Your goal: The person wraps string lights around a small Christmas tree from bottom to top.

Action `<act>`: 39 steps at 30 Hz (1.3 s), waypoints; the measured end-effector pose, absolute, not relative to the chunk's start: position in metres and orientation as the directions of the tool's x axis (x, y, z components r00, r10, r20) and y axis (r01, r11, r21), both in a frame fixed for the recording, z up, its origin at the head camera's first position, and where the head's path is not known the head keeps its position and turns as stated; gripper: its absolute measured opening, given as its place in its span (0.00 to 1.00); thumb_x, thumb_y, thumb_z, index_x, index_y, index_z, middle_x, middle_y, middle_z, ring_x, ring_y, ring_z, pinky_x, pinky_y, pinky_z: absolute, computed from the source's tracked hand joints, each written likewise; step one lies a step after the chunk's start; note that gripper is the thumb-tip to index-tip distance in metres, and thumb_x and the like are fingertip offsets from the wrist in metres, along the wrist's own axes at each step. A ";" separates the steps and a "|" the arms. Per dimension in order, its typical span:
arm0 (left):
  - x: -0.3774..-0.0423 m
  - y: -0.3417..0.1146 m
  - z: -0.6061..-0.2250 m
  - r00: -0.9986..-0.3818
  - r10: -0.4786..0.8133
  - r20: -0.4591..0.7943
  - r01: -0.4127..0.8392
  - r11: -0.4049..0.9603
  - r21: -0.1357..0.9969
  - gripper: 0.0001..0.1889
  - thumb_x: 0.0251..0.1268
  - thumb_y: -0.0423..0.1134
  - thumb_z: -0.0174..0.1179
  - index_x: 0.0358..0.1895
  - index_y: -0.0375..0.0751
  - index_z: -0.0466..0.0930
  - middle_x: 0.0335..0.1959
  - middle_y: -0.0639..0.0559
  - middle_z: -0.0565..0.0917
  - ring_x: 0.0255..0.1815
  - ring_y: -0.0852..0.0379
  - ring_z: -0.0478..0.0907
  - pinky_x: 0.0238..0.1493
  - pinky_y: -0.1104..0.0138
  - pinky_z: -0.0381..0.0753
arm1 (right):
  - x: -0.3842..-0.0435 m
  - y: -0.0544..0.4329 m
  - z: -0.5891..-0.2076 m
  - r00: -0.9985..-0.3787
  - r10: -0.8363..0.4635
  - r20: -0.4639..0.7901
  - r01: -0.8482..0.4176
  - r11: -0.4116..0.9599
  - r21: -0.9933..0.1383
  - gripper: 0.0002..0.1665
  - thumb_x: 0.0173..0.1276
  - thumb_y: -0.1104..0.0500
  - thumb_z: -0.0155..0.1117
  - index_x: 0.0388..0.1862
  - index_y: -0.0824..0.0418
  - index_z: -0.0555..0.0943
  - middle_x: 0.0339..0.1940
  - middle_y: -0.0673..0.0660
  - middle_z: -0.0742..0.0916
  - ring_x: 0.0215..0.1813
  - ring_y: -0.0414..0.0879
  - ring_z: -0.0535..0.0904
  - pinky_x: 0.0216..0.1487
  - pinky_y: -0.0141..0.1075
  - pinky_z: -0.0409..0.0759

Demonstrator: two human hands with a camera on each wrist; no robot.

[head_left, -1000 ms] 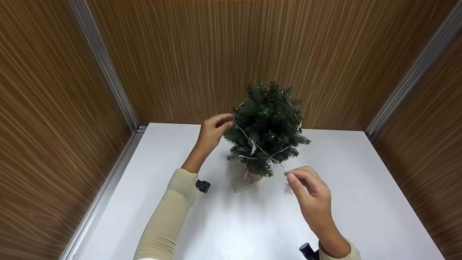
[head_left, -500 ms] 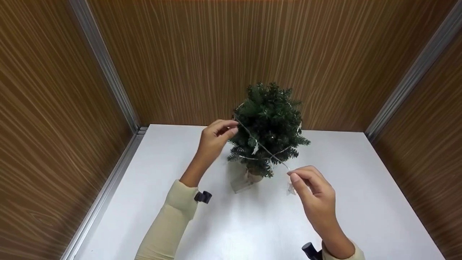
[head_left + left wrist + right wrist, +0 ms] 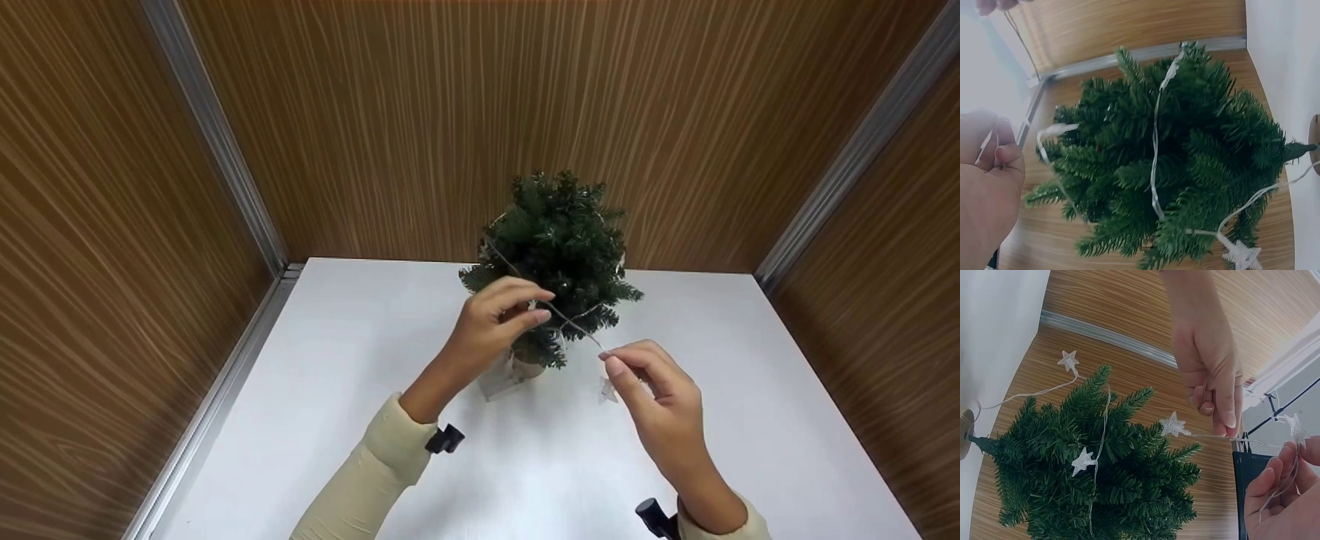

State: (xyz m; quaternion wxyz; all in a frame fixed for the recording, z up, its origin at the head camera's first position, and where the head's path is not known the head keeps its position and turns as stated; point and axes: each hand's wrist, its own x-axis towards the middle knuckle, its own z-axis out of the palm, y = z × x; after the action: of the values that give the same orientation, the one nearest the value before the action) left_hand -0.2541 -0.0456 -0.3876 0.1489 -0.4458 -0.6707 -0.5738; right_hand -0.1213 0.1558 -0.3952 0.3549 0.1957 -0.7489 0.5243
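A small green artificial Christmas tree (image 3: 570, 232) stands on the white table, with string lights (image 3: 574, 324) draped across its branches. Thumb and fingertips of my left hand (image 3: 495, 322) lie around the wire in front of the tree, in a loose pinch. Lower and to the right, my right hand (image 3: 660, 405) pinches the same wire between thumb and index finger. A clear star light (image 3: 608, 390) hangs beside its fingers. In the right wrist view, a star (image 3: 1174, 424) sits at the branch tips and another star (image 3: 1084, 462) lies on the needles.
The tree's light round base (image 3: 529, 368) has a clear, boxy piece (image 3: 499, 384) beside it on the white table (image 3: 360, 337). Wood-grain panels (image 3: 420, 135) with metal corner strips enclose the table at the back and both sides.
My left hand has moved from the tree's left side down and right along the wire, closer to my right hand. The right hand has shifted slightly right, still pinching the wire.
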 end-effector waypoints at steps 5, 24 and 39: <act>-0.253 -0.041 -0.392 -0.527 0.459 0.715 0.779 -0.074 0.622 0.11 0.67 0.38 0.67 0.48 0.39 0.88 0.48 0.49 0.84 0.34 0.63 0.75 0.35 0.71 0.78 | -0.121 0.156 -0.395 -0.676 0.078 0.732 -0.655 0.391 -0.646 0.15 0.66 0.80 0.60 0.43 0.66 0.86 0.37 0.52 0.85 0.38 0.40 0.78 0.42 0.25 0.77; -0.252 -0.028 -0.404 -0.607 0.435 0.666 0.693 -0.121 0.711 0.05 0.64 0.33 0.68 0.40 0.37 0.88 0.43 0.48 0.85 0.43 0.58 0.80 0.43 0.69 0.82 | -0.115 0.188 -0.392 -0.740 0.018 0.673 -0.591 0.460 -0.663 0.13 0.63 0.79 0.63 0.38 0.65 0.87 0.27 0.48 0.83 0.29 0.40 0.77 0.31 0.25 0.77; -0.254 -0.028 -0.408 -0.674 0.438 0.595 0.662 -0.001 0.750 0.07 0.69 0.41 0.65 0.42 0.42 0.88 0.43 0.56 0.83 0.37 0.62 0.77 0.37 0.71 0.79 | -0.114 0.236 -0.340 -0.817 0.116 0.565 -0.372 0.643 -0.670 0.04 0.68 0.70 0.68 0.33 0.64 0.86 0.22 0.50 0.80 0.26 0.38 0.74 0.27 0.26 0.71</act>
State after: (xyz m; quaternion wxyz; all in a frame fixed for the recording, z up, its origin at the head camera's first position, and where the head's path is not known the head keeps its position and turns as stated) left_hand -0.2541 -0.0281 -0.4083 0.0950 -0.3926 -0.7003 -0.5886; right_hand -0.1138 0.2363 -0.3404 0.2931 0.0744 -0.8576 0.4161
